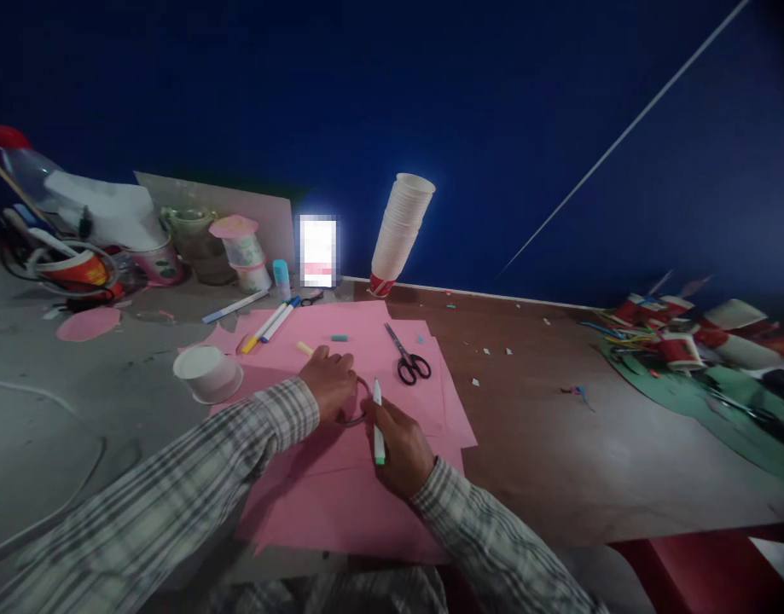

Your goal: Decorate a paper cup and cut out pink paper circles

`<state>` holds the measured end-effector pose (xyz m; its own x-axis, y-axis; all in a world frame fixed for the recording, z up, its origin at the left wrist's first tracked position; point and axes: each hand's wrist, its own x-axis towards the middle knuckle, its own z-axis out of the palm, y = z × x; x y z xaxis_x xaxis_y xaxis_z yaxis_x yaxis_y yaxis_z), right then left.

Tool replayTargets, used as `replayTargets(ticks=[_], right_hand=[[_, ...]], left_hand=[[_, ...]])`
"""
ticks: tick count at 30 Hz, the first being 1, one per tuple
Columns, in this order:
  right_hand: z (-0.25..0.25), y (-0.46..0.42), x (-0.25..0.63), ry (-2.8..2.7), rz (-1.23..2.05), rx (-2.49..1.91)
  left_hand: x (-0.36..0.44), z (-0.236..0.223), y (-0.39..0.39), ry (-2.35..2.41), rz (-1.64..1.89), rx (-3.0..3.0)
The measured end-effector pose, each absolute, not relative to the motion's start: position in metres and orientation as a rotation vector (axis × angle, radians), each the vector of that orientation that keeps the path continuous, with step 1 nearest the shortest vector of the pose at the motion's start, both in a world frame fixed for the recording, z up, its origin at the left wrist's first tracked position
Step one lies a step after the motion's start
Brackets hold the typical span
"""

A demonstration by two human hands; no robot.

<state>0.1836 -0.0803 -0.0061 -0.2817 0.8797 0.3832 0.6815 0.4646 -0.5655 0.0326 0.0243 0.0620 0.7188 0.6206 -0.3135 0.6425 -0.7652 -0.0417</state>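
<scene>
My left hand (331, 381) presses down on a round ring-like object (359, 408) lying on pink paper sheets (340, 503), its fingers curled over it. My right hand (401, 448) grips a white marker with a green end (378, 420), its tip close to the ring's right edge. Both arms wear checked sleeves. Black-handled scissors (406, 356) lie on the pink paper just right of the hands. A white paper cup (207, 373) lies on its side to the left of my left hand.
A tilted stack of paper cups (399, 228) stands at the back by the blue wall. Two markers (271, 322), a glue stick (281, 279) and a lit phone (318, 251) lie behind the paper. Cluttered containers (78, 269) sit far left; cups and green paper (692, 379) lie right.
</scene>
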Motion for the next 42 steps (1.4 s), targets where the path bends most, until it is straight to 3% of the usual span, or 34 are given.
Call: replayTargets(ticks=[10,23,42], right_hand=[[0.031,-0.104,0.206,-1.851,0.600,-1.070],[0.011,-0.096,0.162,-2.178,0.343,-1.101],[0.009,-0.088,0.148,-2.267,0.230,-1.162]], left_hand=[[0.039,0.061,0.023,0.995,-0.472,2.883],[0.043,0.054,0.024,0.987,-0.410,2.914],[0.047,0.052,0.024,0.973,-0.436,2.855]])
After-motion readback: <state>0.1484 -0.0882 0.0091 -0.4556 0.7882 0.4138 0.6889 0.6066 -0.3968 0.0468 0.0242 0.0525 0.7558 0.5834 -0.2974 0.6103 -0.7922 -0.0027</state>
